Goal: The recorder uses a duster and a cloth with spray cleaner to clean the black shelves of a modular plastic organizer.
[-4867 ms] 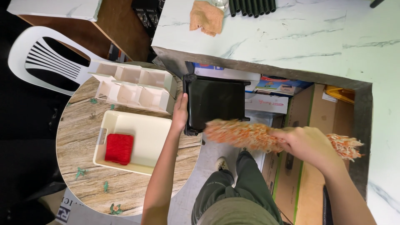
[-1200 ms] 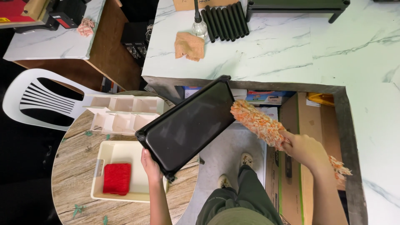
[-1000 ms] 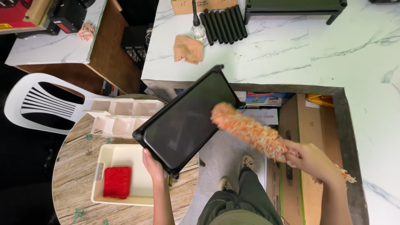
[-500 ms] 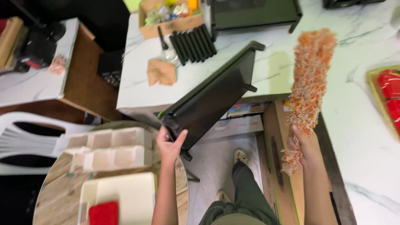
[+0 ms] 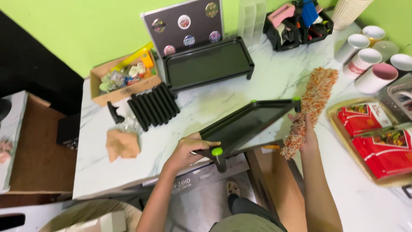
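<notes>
Gripping the near left edge of a black tray (image 5: pixel 246 124), the left hand (image 5: pixel 189 150) has its fingers curled closed over the rim, thumb on top, just beside a green-capped leg (image 5: pixel 218 157) that hangs past the near edge of the white marble counter (image 5: pixel 193 107). This tray sits tilted, its far right corner raised near the right hand (image 5: pixel 302 133). That hand is wrapped shut around the middle of an orange and white fluffy duster (image 5: pixel 311 107), which stands nearly upright, its bushy far end above the counter and its near end hanging below the fist, just beside the tray's right edge.

Farther back on the counter, a second black tray (image 5: pixel 208 64) lies flat against a dark board with round badges (image 5: pixel 184 23). Left of it stand a row of black rods (image 5: pixel 152 105) and a cardboard box of small items (image 5: pixel 124 81), with a tan cloth (image 5: pixel 122 144) nearer. At the right, a tan tray (image 5: pixel 343 129) holds red packets (image 5: pixel 377 137), and several mugs (image 5: pixel 373 51) cluster at the far right. A black organiser (image 5: pixel 296 23) stands by the green wall.
</notes>
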